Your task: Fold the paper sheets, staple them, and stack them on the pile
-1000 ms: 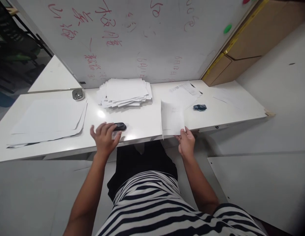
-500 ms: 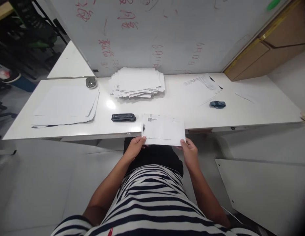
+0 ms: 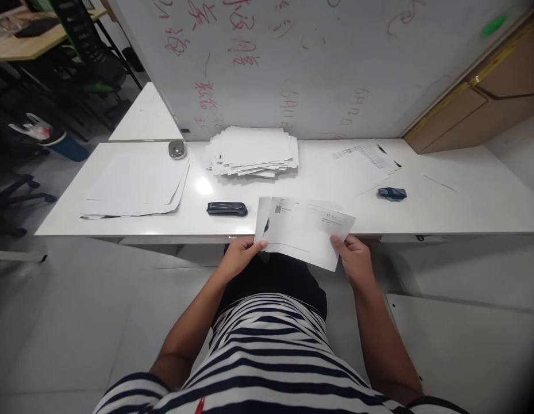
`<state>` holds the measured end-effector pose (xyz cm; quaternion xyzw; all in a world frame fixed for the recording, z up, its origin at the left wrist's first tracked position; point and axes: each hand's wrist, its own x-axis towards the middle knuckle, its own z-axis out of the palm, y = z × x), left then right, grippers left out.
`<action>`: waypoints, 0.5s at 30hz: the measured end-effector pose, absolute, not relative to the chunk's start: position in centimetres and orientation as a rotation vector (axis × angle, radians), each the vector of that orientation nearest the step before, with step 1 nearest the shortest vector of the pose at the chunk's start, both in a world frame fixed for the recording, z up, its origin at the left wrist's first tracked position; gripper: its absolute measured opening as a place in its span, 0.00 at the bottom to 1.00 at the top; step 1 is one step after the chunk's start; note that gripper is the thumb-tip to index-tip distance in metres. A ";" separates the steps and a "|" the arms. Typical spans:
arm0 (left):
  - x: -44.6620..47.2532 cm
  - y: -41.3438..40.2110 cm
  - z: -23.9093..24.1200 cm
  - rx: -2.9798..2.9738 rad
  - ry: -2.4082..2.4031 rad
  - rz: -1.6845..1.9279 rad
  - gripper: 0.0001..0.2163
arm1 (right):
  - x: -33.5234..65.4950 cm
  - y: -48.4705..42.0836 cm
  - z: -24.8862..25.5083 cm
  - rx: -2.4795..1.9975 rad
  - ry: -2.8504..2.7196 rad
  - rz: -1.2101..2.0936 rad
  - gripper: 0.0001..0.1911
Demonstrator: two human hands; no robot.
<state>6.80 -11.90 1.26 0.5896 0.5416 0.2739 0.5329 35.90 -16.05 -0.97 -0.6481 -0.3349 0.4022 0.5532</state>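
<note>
Printed paper sheets [image 3: 303, 230] are held up at the table's front edge, between my two hands. The top sheet bears a small QR code and is turned a little against the sheet or sheets under it. My left hand [image 3: 241, 256] pinches the left lower edge, thumb on top. My right hand [image 3: 353, 256] grips the right edge, also with its thumb on top; the fingers beneath are hidden. Just beyond my left hand lies a black stapler [image 3: 226, 209] on the white table [image 3: 318, 187].
A thick, uneven paper stack [image 3: 256, 146] sits against the whiteboard [image 3: 318, 69]. More sheets [image 3: 129, 181] lie at the left, near a small grey device [image 3: 177, 149]. At the right are loose papers [image 3: 370, 164], a dark crumpled-looking object [image 3: 391, 194] and a cardboard box [image 3: 465, 98].
My right hand has moved right and the top sheet has tilted, its right side lower, so the sheets now fan apart. The camera view has shifted slightly.
</note>
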 end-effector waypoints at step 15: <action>6.1 -11.1 2.8 1.265 1.220 0.862 0.18 | 35.4 -16.2 -2.1 -1.404 -0.722 0.894 0.19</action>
